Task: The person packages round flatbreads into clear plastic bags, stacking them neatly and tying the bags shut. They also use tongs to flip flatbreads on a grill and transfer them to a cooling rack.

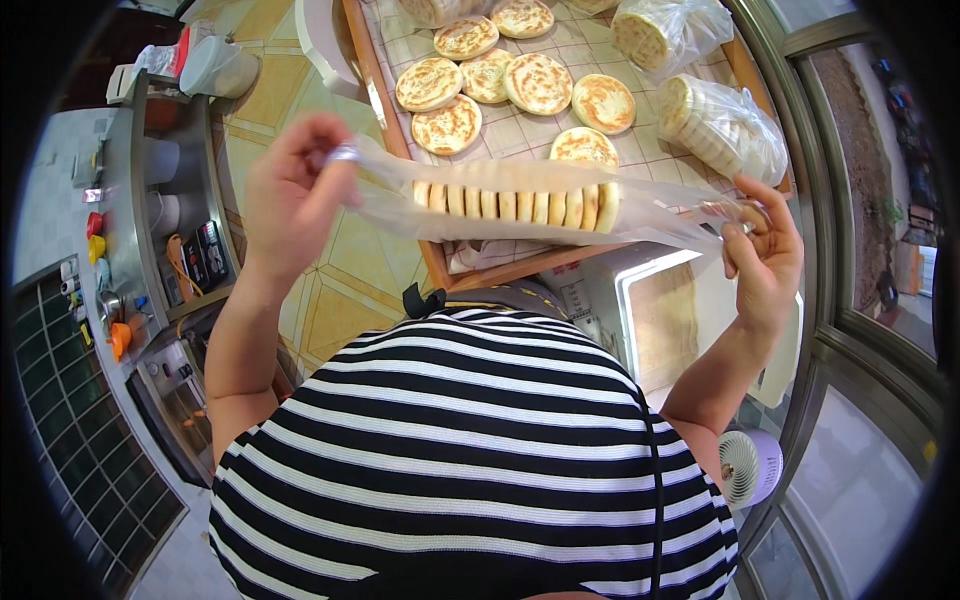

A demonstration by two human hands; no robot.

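A clear plastic bag [660, 214] is stretched between my two hands over the near edge of the wood-framed tray. Inside it lies a row of flat round breads [517, 208], standing on edge side by side. My left hand [304, 191] pinches one end of the bag, and my right hand [765, 251] grips the other end between thumb and fingers. Beyond the bag, several loose browned flatbreads [538, 84] lie on the checked cloth [652, 150], some overlapping. A filled bag of flatbreads [724, 127] rests at the tray's right side, with another filled bag [667, 34] behind it.
The tray's wooden rim [525, 266] runs close in front of my body. A white box [622, 307] stands below its right corner, near a small fan [750, 469]. Metal-framed windows [825, 330] are at the right. A metal counter [124, 217] and a lidded bucket [217, 67] stand left.
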